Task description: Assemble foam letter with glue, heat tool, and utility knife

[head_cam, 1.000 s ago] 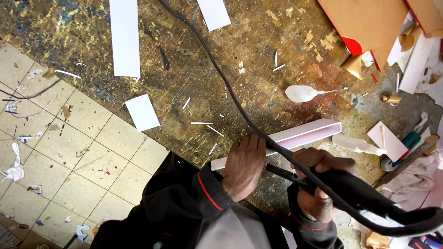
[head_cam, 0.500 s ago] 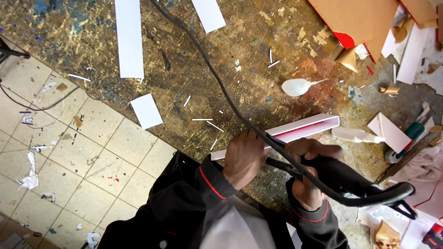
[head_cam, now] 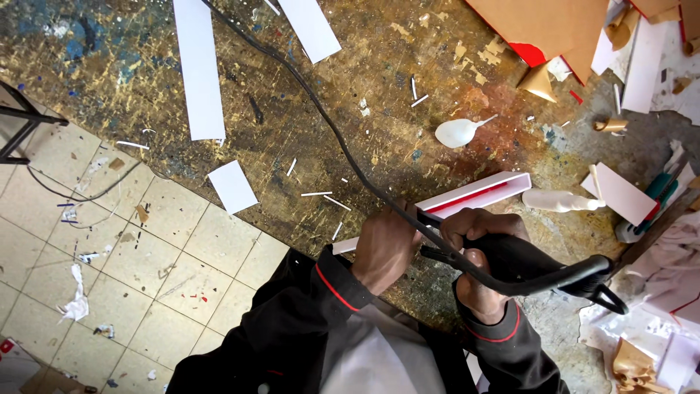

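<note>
Seen from above, a scarred, paint-stained table [head_cam: 408,146] fills the upper frame, and tiled floor [head_cam: 109,248] lies at the lower left.

At 10 o'clock, a long white strip [head_cam: 198,69] lies flat on the table. Below it, a small white card [head_cam: 232,186] sits near the table edge. A black cable [head_cam: 321,120] runs from 12 o'clock diagonally down toward the hands.

Near centre, the left hand [head_cam: 384,248] presses down on a long white channel with a red inner edge [head_cam: 477,195]. The fingers curl tightly over its near end, pinning it to the table. The wrist is bent and the black sleeve with red piping comes up from 6 o'clock.

Just right of it, the right hand [head_cam: 477,252] is closed in a full fist around a black corded tool [head_cam: 536,266]. The tool's nose points at the channel, close to the left hand's fingers, and its body trails off toward 4 o'clock. Whether the nose touches the channel cannot be told.

Judging by this, the work goes best if the left hand holds the channel dead still, the fingers stay clear of the nose, and the cable is kept off the work line.

At 1 o'clock lie a white spoon-like piece [head_cam: 458,132] and brown card sheets [head_cam: 554,25]. At 3 o'clock, a white bottle [head_cam: 558,201] lies on its side.
</note>
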